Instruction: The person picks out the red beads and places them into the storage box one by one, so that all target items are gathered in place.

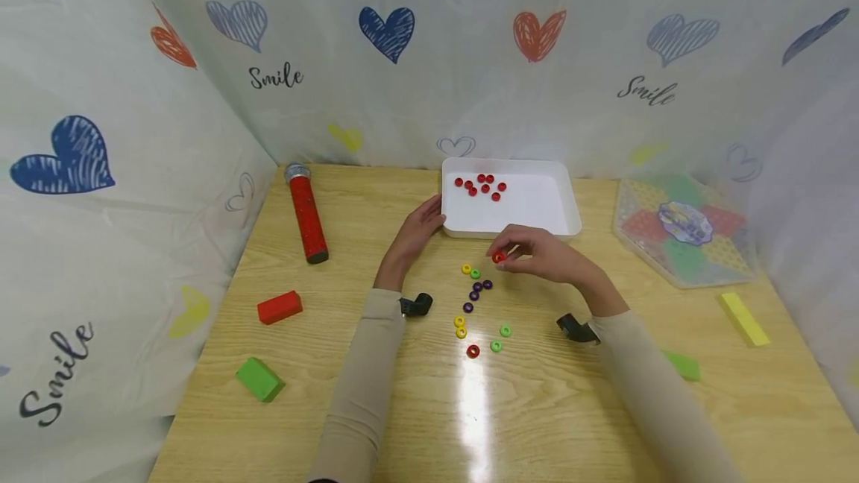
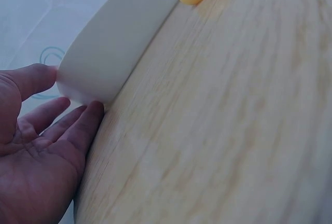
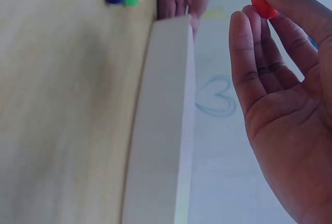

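Observation:
Between thumb and fingertips my right hand [image 1: 540,253] pinches a red bead [image 3: 263,6], held just in front of the white tray [image 1: 533,207]. My left hand [image 1: 414,235] rests against the tray's left end. In the left wrist view its thumb touches near the rim, and the mostly straight fingers [image 2: 93,117] lie at the base. Several red beads [image 1: 485,188] sit in the tray's left half. On the table in front of it lie loose purple beads [image 1: 474,296], yellow beads [image 1: 459,321], green beads [image 1: 505,331] and one red bead [image 1: 473,351].
A red glittery tube [image 1: 307,215] lies at the back left. Nearer are a red block [image 1: 279,308] and a green block [image 1: 259,379]. On the right are a clear compartment case [image 1: 684,229], a yellow block [image 1: 743,319] and another green block [image 1: 683,365]. A printed curtain hangs behind.

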Tool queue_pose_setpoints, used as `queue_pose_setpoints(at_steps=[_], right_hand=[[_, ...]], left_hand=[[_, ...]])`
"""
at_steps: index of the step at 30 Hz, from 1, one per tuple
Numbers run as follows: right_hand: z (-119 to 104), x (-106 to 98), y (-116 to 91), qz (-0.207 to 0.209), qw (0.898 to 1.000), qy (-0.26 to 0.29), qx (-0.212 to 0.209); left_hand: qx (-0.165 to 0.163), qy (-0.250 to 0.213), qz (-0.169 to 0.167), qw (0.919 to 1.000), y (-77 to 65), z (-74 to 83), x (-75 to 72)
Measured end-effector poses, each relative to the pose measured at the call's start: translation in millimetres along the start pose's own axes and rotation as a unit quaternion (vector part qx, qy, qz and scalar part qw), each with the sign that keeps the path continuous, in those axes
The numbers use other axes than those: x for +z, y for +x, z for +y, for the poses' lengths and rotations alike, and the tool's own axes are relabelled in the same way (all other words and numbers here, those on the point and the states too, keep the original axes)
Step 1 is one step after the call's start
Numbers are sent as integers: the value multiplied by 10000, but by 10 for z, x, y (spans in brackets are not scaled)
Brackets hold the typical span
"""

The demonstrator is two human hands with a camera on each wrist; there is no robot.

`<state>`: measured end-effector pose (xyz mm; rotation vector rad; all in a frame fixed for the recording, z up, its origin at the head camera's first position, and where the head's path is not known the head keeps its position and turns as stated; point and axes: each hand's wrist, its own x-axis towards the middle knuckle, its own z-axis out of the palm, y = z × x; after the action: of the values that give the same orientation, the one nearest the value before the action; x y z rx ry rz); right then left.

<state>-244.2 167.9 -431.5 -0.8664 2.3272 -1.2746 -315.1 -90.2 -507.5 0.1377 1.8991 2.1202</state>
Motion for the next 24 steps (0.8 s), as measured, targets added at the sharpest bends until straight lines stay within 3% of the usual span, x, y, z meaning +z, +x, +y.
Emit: queue_pose_setpoints(at_steps=[7, 13, 17, 24], right_hand=[[100, -388, 273, 784, 9960, 263, 342], [318, -671, 522, 1548, 9804, 597, 1066], [480, -786, 650, 1708, 9731, 786, 1329], [674, -1000, 792, 1813, 9679, 155, 1733]], left_hand=[[-12, -66, -5, 10000, -11, 6, -2], [-59, -59, 37, 10000, -20, -4, -7], [-98, -26, 15, 9999, -33, -1, 0], [-93, 6, -5, 10000, -41, 5, -1]])
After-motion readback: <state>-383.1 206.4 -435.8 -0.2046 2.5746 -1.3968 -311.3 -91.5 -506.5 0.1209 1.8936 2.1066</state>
